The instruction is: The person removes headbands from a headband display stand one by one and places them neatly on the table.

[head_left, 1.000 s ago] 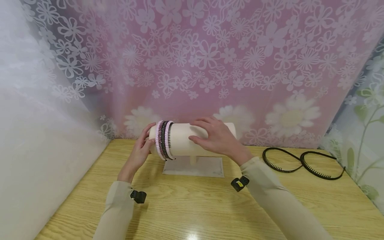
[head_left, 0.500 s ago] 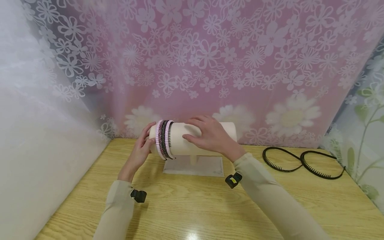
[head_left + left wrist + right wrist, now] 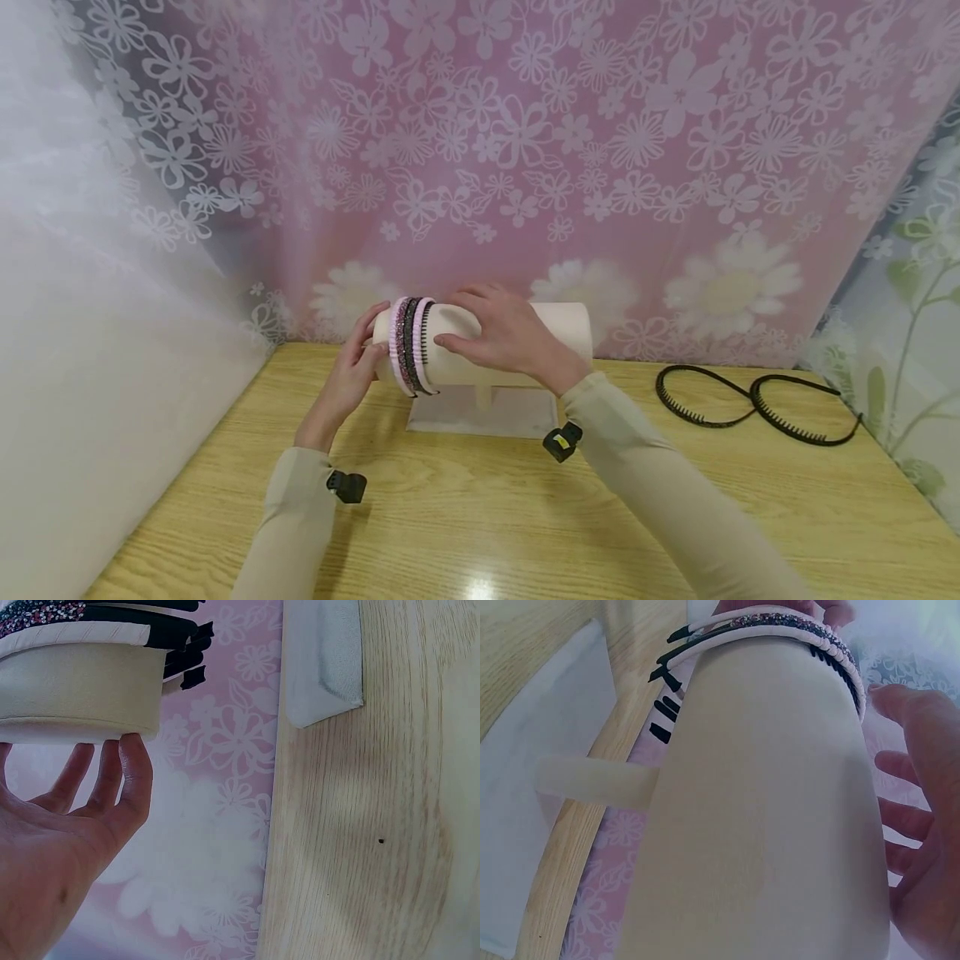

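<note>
A cream headband display stand (image 3: 567, 327) with a horizontal roll stands on the table. Several headbands, pink, glittery and black (image 3: 410, 346), sit side by side around the roll's left part. My left hand (image 3: 343, 382) holds the roll's left end, thumb in front and fingers behind; the left wrist view has its fingertips on the end's rim (image 3: 75, 733). My right hand (image 3: 501, 332) is over the middle of the roll, fingers spread and bent slightly, right of the headbands. In the right wrist view its index finger (image 3: 900, 703) points toward the nearest pink headband (image 3: 855, 664).
Two black toothed headbands (image 3: 708, 424) lie on the wooden table (image 3: 450, 517) to the right, overlapping where they meet. The stand's flat pale base (image 3: 480, 423) rests beneath the roll. A pink floral curtain (image 3: 525, 167) hangs behind.
My right hand has moved left along the roll, closer to the headbands. My left hand stays at the roll's left end, and the headbands look the same.
</note>
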{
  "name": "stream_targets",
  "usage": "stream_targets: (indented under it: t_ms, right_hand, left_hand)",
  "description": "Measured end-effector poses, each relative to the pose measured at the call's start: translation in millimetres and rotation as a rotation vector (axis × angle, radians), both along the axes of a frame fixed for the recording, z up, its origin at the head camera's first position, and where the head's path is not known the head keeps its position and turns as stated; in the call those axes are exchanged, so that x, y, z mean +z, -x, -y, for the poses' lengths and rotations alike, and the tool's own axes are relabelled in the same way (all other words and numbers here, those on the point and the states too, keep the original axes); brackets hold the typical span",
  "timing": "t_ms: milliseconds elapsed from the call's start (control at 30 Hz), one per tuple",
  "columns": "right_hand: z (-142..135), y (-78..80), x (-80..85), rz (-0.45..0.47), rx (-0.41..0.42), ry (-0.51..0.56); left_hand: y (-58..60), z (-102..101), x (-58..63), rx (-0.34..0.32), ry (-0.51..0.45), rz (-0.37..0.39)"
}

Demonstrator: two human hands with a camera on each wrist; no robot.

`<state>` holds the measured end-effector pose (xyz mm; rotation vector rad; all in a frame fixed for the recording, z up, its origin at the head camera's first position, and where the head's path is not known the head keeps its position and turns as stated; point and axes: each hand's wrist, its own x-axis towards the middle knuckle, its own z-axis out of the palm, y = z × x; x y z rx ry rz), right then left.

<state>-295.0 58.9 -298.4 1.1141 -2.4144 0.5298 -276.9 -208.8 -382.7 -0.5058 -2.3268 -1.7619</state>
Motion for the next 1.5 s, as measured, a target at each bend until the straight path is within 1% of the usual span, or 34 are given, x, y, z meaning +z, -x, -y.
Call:
stream_targets:
  t_ms: [133,367,600,833,1067,1300,1500]
  right_hand:
    - [6,0.2,1.4,0.029,-0.017,-0.026]
    - [17,2.2,4.2,0.075,-0.04,-0.076]
    - [22,3.7,6.2,0.128,-0.076,-0.138]
    - [25,2.2,8.1,0.193,-0.111,-0.18]
    - [28,2.1,8.5,0.205,-0.131,-0.222]
    - [30,3.2,8.7,0.21,-0.153,-0.268]
    - [31,3.6,8.4,0.211,-0.171,-0.29]
  left_hand:
    - [0.4,0,0.4,-0.01,-0.002,-0.005]
    - [1.3,-1,1.2,-0.008,0.008,-0.006]
    - [3.2,0,0.5,-0.004,0.002,-0.004]
    - [1.7,0,0.0,-0.011,0.0,-0.007]
    - [2.2,0,-1.4,-0.002,-0.003,-0.005]
    - [0.1,0,-0.6,-0.008,0.0,0.003]
    - [0.9,-1,-1.0,-0.014,-0.008,-0.015]
